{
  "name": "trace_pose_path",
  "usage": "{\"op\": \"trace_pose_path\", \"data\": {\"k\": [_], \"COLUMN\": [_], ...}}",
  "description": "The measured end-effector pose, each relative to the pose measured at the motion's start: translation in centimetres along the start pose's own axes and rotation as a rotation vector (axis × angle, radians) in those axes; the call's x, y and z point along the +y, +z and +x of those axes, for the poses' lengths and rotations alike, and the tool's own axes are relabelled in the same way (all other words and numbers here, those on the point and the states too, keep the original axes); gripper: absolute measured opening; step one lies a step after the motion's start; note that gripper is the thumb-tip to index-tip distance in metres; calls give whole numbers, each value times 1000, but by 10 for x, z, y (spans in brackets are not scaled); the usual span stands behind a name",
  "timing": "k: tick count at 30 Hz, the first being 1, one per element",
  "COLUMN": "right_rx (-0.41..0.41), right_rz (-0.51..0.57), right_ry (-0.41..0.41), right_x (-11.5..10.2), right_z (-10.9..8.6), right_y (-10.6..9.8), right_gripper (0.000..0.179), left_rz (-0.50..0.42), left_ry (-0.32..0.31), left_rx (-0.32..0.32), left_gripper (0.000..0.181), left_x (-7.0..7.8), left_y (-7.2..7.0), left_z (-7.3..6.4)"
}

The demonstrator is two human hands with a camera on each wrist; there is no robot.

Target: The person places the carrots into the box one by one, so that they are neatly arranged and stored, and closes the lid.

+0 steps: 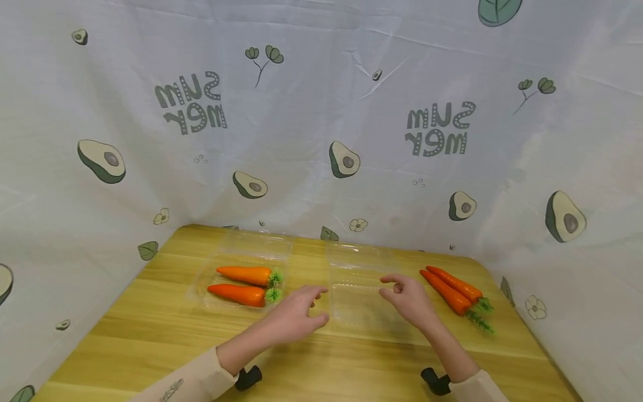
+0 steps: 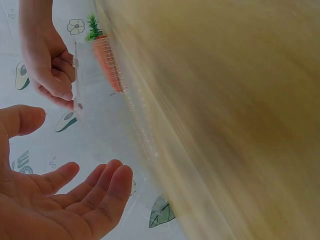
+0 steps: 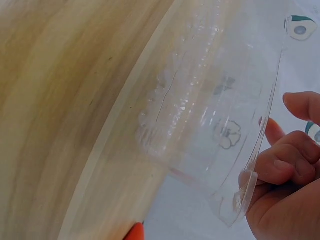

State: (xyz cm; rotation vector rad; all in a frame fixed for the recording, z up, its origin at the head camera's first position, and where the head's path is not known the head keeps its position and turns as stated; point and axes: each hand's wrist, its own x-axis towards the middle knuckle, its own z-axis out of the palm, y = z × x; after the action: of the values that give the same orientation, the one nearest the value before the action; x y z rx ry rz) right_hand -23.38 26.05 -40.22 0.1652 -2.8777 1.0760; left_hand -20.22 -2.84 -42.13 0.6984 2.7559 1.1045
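Note:
A clear plastic container (image 1: 356, 321) with its lid raised at the back sits in the middle of the wooden table. Left of it, my left hand (image 1: 300, 317) hovers with thumb and fingers spread, holding nothing. On the opposite side, my right hand (image 1: 409, 301) is right at the container's rim, thumb and index finger apart and the other fingers loosely bent. The right wrist view shows the clear wall (image 3: 200, 125) close in front of those fingers. Two orange carrots (image 1: 243, 274) with green tops lie in another clear container (image 1: 201, 298) on the left.
Two more carrots (image 1: 447, 290) lie side by side on the table (image 1: 341, 374) to the right. A white curtain (image 1: 311, 117) printed with avocados and lettering hangs around the back and sides. Black wrist mounts (image 1: 248, 378) show at both sleeves.

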Motion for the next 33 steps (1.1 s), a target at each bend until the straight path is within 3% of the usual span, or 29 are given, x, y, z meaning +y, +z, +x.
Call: {"op": "trace_pose_path", "data": {"k": [23, 33], "right_rx": [41, 62], "right_rz": [24, 14], "right_ry": [16, 35], "right_x": [14, 25], "right_z": [-5, -8], "right_y": [-13, -22], "right_gripper": [34, 35], "left_rz": [-10, -4], "left_ry": [-28, -23], "left_rx": [5, 2], "left_gripper": [78, 75], "left_x": [-4, -5], "left_y": [20, 22], "left_z": [17, 21]}}
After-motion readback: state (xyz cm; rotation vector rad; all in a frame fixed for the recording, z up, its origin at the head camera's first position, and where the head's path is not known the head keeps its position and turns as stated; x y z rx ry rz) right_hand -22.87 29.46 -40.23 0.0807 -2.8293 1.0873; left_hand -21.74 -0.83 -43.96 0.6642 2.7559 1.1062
